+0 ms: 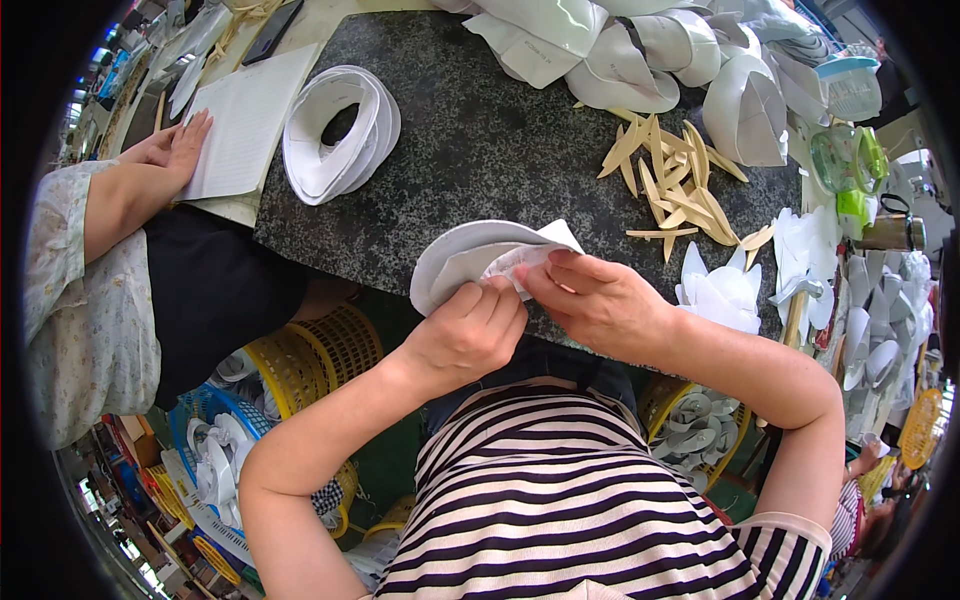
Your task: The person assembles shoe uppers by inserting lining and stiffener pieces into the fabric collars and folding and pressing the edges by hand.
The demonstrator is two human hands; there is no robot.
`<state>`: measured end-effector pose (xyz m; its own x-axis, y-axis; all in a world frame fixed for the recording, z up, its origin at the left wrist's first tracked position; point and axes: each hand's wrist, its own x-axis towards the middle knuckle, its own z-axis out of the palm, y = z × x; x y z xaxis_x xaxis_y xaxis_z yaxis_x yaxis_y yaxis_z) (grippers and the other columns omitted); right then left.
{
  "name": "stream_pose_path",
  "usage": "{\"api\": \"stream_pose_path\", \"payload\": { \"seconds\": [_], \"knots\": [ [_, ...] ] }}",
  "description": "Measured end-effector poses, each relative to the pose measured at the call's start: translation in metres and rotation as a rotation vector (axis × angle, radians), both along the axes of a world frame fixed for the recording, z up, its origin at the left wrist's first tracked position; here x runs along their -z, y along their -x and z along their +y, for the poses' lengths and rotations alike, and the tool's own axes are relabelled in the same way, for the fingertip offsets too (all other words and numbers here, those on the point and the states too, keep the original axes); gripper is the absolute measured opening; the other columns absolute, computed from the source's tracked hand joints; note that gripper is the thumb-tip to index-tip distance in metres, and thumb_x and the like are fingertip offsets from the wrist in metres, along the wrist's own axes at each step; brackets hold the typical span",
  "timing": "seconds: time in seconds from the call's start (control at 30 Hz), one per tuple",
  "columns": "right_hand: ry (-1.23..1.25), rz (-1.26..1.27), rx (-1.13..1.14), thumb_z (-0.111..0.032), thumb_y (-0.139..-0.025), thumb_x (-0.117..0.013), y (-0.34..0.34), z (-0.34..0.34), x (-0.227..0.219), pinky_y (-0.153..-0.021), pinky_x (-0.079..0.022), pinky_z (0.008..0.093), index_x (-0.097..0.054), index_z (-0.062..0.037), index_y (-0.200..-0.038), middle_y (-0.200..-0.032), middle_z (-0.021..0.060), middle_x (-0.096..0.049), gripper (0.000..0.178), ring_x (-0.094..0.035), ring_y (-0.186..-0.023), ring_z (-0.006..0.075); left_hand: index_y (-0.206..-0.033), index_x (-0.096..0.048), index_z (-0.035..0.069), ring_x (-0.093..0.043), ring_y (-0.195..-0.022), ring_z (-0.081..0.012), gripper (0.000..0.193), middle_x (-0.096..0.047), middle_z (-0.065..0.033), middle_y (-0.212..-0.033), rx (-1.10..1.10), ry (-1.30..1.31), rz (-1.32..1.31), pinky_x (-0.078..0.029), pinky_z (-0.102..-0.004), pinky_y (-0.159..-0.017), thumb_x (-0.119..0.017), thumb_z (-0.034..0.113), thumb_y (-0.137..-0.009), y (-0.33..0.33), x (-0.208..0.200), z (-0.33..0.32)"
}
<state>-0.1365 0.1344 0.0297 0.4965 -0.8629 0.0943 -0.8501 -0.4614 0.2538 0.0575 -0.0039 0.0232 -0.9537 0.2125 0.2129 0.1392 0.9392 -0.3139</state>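
Close to my body, just above the table's front edge, I hold a curved white sheet piece (445, 258) that looks like a shoe upper, bent into a loop. My left hand (470, 328) is closed on its lower edge, fingers curled in. My right hand (600, 305) pinches the piece's right end between thumb and fingers. The fingertips of both hands nearly meet at a small wrinkled white part inside the loop. What lies under my fingers is hidden. Beyond the left hand, a nested stack of white rings (375, 150) stands on the dark speckled table (470, 130).
Tan pointed strips (680, 180) lie scattered right of centre, with white cut pieces (718, 290) nearer me. Curved white pieces (650, 60) pile up at the back. At left, another person's hand (190, 145) rests on a notebook (245, 120). Yellow baskets (340, 345) stand below the table.
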Motion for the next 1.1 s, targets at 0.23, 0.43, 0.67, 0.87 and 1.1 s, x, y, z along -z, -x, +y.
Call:
{"api": "stream_pose_path", "payload": {
  "seconds": [0.23,0.43,0.67,0.87,1.1],
  "knots": [
    [0.029,0.04,-0.061,-0.024,-0.08,-0.063,-0.006,-0.004,0.0,-0.123,-0.027,0.0373,-0.077,-0.0082,-0.11,-0.14,0.0079,-0.057,0.036,-0.052,-0.131,0.0205,-0.107,-0.069,-0.003,-0.064,-0.087,-0.0192,0.031,-0.067,-0.01,-0.1,-0.178,-0.107,0.09,-0.043,-0.0322,-0.074,-0.059,0.014,-0.083,-0.008,-0.001,0.004],
    [0.013,0.153,-0.003,-0.025,-0.082,-0.061,-0.017,-0.01,-0.004,-0.122,-0.024,0.0371,-0.08,-0.0086,-0.1,-0.13,0.0092,-0.064,0.031,-0.045,-0.137,0.0193,-0.103,-0.068,-0.001,-0.063,-0.085,-0.0184,0.025,-0.066,-0.0093,-0.101,-0.246,-0.206,0.102,-0.043,-0.0335,-0.077,-0.062,0.012,-0.082,-0.003,0.001,0.006],
    [-0.108,0.053,0.002,-0.026,-0.083,-0.061,-0.004,-0.014,-0.008,-0.124,-0.022,0.0382,-0.077,-0.0156,-0.113,-0.145,0.0013,-0.053,0.036,-0.05,-0.129,0.0172,-0.105,-0.068,0.002,-0.062,-0.085,-0.0159,0.028,-0.066,-0.0059,-0.104,-0.048,-0.189,-0.048,-0.042,-0.0331,-0.079,-0.064,0.015,-0.081,-0.004,-0.008,-0.014],
    [-0.116,-0.016,-0.024,-0.024,-0.083,-0.061,-0.001,-0.02,-0.011,-0.123,-0.024,0.0369,-0.077,-0.0118,-0.109,-0.131,0.0007,-0.061,0.033,-0.05,-0.129,0.0161,-0.11,-0.069,0.0,-0.065,-0.087,-0.016,0.032,-0.068,-0.006,-0.103,-0.164,-0.225,0.023,-0.042,-0.0324,-0.081,-0.063,0.015,-0.082,-0.001,-0.01,-0.007],
    [-0.01,-0.013,-0.007,-0.023,-0.083,-0.061,-0.006,-0.017,-0.006,-0.123,-0.025,0.0361,-0.079,-0.0102,-0.103,-0.121,0.0018,-0.066,0.03,-0.05,-0.13,0.0166,-0.105,-0.069,0.001,-0.065,-0.084,-0.0177,0.026,-0.068,-0.004,-0.1,-0.158,-0.489,0.027,-0.042,-0.0343,-0.082,-0.062,0.015,-0.084,0.001,-0.006,-0.018]
  ]
}}
